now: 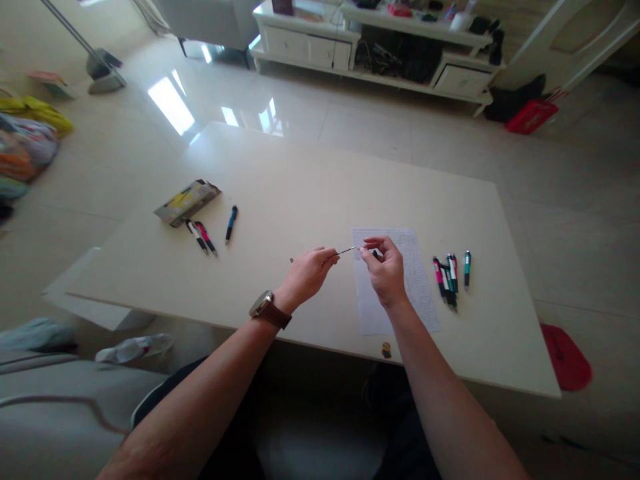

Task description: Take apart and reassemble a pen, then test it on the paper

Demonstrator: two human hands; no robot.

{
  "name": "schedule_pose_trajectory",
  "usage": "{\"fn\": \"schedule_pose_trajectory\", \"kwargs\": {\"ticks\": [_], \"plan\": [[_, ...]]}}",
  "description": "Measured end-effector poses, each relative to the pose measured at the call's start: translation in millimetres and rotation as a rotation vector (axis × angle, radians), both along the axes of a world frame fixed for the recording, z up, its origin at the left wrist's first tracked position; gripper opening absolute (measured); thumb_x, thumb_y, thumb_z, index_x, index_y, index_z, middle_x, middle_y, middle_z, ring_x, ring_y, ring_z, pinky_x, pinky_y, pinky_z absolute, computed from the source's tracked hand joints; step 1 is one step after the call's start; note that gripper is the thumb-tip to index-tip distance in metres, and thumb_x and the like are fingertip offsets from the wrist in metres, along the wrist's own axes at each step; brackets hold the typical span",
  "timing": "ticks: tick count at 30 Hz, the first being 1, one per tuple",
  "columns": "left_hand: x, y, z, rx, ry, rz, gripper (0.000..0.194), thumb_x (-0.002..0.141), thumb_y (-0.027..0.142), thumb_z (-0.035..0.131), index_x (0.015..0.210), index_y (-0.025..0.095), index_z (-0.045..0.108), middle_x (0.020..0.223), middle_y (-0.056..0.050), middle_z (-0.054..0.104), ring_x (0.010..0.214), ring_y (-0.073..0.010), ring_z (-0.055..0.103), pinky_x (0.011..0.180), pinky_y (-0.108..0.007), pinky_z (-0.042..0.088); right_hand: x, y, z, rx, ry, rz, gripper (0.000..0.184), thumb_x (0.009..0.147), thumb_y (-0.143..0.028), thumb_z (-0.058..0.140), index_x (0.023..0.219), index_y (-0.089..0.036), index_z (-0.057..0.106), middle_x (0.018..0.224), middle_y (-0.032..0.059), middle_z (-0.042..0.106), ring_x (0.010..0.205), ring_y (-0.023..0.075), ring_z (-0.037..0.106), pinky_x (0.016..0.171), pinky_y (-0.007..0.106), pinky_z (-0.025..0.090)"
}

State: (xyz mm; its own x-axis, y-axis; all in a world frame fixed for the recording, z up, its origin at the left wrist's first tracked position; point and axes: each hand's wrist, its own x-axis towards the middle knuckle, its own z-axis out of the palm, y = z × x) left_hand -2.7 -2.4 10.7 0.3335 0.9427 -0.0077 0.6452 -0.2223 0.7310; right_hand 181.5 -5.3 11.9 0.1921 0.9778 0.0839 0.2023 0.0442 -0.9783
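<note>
My left hand [307, 275], with a watch on its wrist, is closed around a thin pen refill [345, 252]. The refill's light tip points right, to the fingertips of my right hand [387, 270]. That hand is closed in a pinch over the written sheet of paper [373, 313]. A small dark piece [376, 254] shows between its fingers; what it is I cannot make out. Just left of my left hand a small dark end [292, 260] pokes out. Several click pens [447, 280] lie grouped right of the paper, with a teal pen [467, 269] beside them.
On the left of the white table [290, 180] lie a grey and yellow box [187, 202], a blue pen [231, 224] and two more pens [201, 238]. A small cartoon sticker [386, 350] is at the front edge. A red stool [567, 360] stands off the right side.
</note>
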Motion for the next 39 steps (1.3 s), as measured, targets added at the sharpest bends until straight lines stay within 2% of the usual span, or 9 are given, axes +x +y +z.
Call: {"fn": "schedule_pose_trajectory", "kwargs": {"ticks": [6,13,17,20,24,27,29,32,39], "plan": [[2.1,0.3,2.6,-0.028,0.012,-0.006,0.034,0.101,0.041,0.042,0.089,0.021,0.067,0.09,-0.006,0.066,0.079,-0.0178,0.058,0.07,-0.028,0.038,-0.9,3.7,-4.3,-0.01,0.006,0.004,0.021,0.081,-0.032,0.066,0.098,-0.02,0.063,0.091,0.0033,0.064,0.081,0.0166,0.061,0.071,0.029,0.048],[0.2,0.7,2.9,0.04,0.118,-0.053,0.029,0.101,0.04,0.044,0.096,0.021,0.066,0.091,-0.006,0.067,0.079,-0.0188,0.059,0.068,-0.03,0.039,-1.1,6.6,-5.6,-0.046,-0.061,0.082,0.02,0.077,-0.029,0.067,0.094,-0.019,0.064,0.087,0.0035,0.065,0.082,0.0176,0.062,0.071,0.029,0.047],[0.5,-2.5,3.6,0.033,0.083,-0.086,0.024,0.101,0.039,0.045,0.11,0.022,0.06,0.098,-0.006,0.07,0.085,-0.0192,0.063,0.072,-0.03,0.042,-3.2,3.9,-4.7,-0.085,-0.113,0.172,0.019,0.076,-0.029,0.069,0.092,-0.019,0.065,0.086,0.0036,0.067,0.084,0.0192,0.063,0.075,0.032,0.047],[0.6,-4.3,5.6,0.054,0.082,-0.1,0.024,0.102,0.038,0.042,0.108,0.023,0.06,0.097,-0.005,0.07,0.084,-0.0187,0.063,0.071,-0.029,0.041,-5.1,1.7,-3.7,-0.079,-0.115,0.188,0.019,0.076,-0.03,0.07,0.09,-0.019,0.065,0.088,0.004,0.068,0.087,0.0194,0.063,0.077,0.032,0.046],[0.1,-4.3,8.3,0.07,0.094,-0.077,0.027,0.103,0.037,0.038,0.099,0.023,0.061,0.09,-0.004,0.069,0.079,-0.0176,0.061,0.066,-0.028,0.037,-4.3,2.6,-5.1,-0.1,0.01,0.13,0.025,0.077,-0.037,0.072,0.094,-0.019,0.065,0.087,0.0032,0.067,0.078,0.0162,0.06,0.072,0.03,0.045],[0.0,-3.0,8.7,0.071,0.087,-0.068,0.027,0.103,0.036,0.038,0.098,0.022,0.061,0.085,-0.003,0.068,0.074,-0.0168,0.058,0.064,-0.028,0.035,-1.0,6.1,-9.1,-0.139,0.215,0.067,0.027,0.087,-0.041,0.056,0.092,-0.017,0.067,0.08,0.0035,0.066,0.064,0.013,0.052,0.06,0.027,0.04],[0.3,-1.9,8.1,0.065,0.076,-0.07,0.027,0.103,0.036,0.038,0.097,0.022,0.061,0.083,-0.003,0.067,0.072,-0.0161,0.057,0.064,-0.028,0.034,1.3,8.7,-11.2,-0.152,0.308,0.022,0.029,0.088,-0.039,0.051,0.089,-0.016,0.069,0.077,0.0043,0.066,0.063,0.0127,0.051,0.057,0.027,0.037],[1.1,-0.2,6.0,0.055,0.06,-0.068,0.027,0.103,0.036,0.039,0.095,0.021,0.06,0.081,-0.003,0.066,0.07,-0.0151,0.055,0.063,-0.028,0.033,3.6,11.7,-11.1,-0.151,0.378,-0.04,0.026,0.084,-0.038,0.059,0.09,-0.016,0.072,0.078,0.0041,0.065,0.068,0.013,0.054,0.061,0.027,0.04],[0.6,-0.7,3.5,0.055,0.037,-0.069,0.027,0.103,0.036,0.039,0.092,0.021,0.059,0.078,-0.002,0.064,0.067,-0.0138,0.052,0.062,-0.027,0.031,6.7,12.5,-7.6,-0.012,0.297,-0.122,0.027,0.085,-0.045,0.066,0.096,-0.021,0.071,0.112,0.0061,0.07,0.085,0.0146,0.058,0.072,0.029,0.044]]}}
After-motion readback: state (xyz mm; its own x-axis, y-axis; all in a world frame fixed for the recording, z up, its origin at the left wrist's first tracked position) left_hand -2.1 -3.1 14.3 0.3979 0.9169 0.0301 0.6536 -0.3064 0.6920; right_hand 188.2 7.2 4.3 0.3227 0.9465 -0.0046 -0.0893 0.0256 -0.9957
